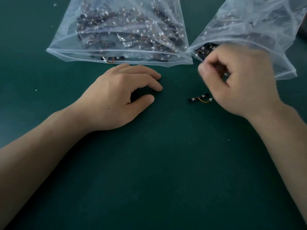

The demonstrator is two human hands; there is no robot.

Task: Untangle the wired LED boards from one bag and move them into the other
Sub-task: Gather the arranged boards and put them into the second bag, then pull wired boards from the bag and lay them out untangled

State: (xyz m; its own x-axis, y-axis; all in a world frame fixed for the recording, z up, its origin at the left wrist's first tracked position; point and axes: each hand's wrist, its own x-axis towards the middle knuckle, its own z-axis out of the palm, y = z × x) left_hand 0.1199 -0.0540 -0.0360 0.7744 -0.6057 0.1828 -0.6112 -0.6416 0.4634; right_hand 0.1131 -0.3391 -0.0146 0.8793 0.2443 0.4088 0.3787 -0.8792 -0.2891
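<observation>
Left hand (119, 95) relaxed, fingers loose, resting on tabletop (149, 163) below left bag (74, 54), likely idle | right hand (240, 83) curled at right bag (285, 70) mouth, blurred, grip indeterminate | single LED board (197, 97) lies centre-right beside right hand, probably staged for transfer.

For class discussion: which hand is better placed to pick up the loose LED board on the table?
Probably right: the right hand is beside the loose LED board; the left hand rests farther off.
</observation>
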